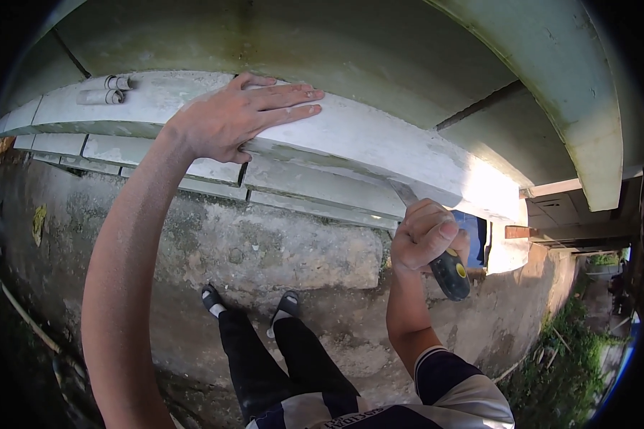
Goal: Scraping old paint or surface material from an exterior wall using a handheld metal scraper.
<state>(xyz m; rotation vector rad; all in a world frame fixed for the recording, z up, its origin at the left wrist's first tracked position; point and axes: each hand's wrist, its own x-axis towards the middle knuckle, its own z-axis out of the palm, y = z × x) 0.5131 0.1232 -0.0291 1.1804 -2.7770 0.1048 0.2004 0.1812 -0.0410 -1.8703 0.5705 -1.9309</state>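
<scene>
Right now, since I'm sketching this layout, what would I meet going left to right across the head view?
Yellow scrap → grey rolls → left hand → right hand → reddish block.

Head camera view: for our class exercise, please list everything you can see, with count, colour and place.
hand tool: one, black handle with yellow spot, metal blade, right of centre
long slab: one, whitish, across the middle
rolls: two, grey, on the slab's left part
large panels: several, greenish grey, behind the slab
curved beam: one, pale green, upper right
scrap: one, yellow, far left
plants: uncounted, green, lower right
ground: one, stained grey, below
sandals: two, dark, lower centre
trousers: one pair, black, bottom
shirt: one, whitish and dark blue, bottom
left hand: one, bare, on the slab
right hand: one, bare, gripping the tool
</scene>
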